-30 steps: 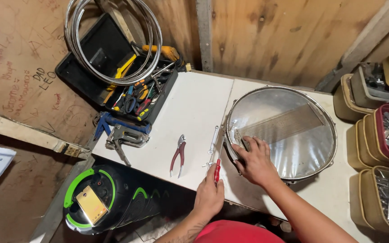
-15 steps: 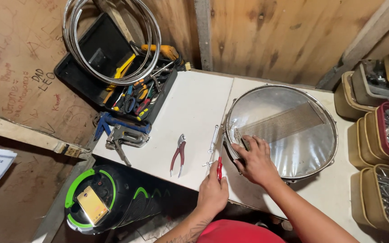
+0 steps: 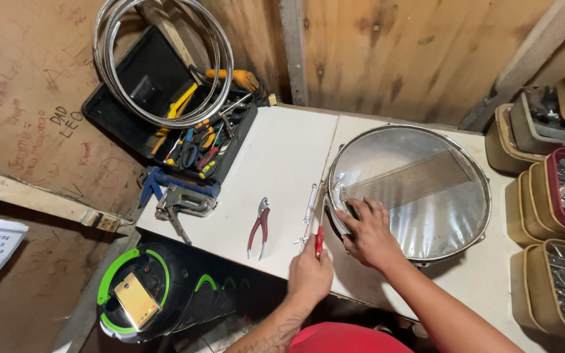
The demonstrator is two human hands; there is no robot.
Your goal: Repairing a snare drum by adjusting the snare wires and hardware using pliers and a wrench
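Wooden walls closed in a white table (image 3: 276, 163) where I worked, and a snare drum (image 3: 420, 189) lay flat on it toward the right. My right hand (image 3: 371, 235) rested open, fingers spread, on the drum's near-left rim. My left hand (image 3: 310, 274), just left of the drum, was closed around a red-handled screwdriver (image 3: 320, 236) whose shaft pointed at that rim. Red pliers (image 3: 259, 227) lay further left of the drum, and beyond them an open toolbox (image 3: 204, 140) under coiled metal hoops (image 3: 165, 62).
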